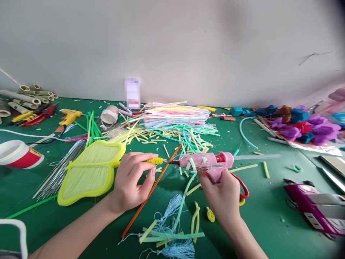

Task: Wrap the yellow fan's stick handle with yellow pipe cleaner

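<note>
My left hand (133, 180) is closed round the yellow wrapped handle (155, 160) of a yellow fan (91, 172), a flat shape with a thick fuzzy rim and pale yellow fabric. In my right hand (222, 194) is a pink hot glue gun (205, 162), with a clear glue stick (258, 157) jutting from its back. The gun's nozzle points left and meets or nearly touches the tip of the handle. Beneath the two hands an orange stick (145, 201) lies slantwise. Red-handled scissors (244, 187) lie partly hidden behind my right hand.
Behind lies a bundle of pastel fuzzy strips (175, 116). Light blue tassels (172, 208) rest in front. At left are a paper cup (20, 154), a yellow glue gun (69, 117) and bamboo tubes (27, 99). On the right are purple flowers (320, 127) and a magenta device (309, 205).
</note>
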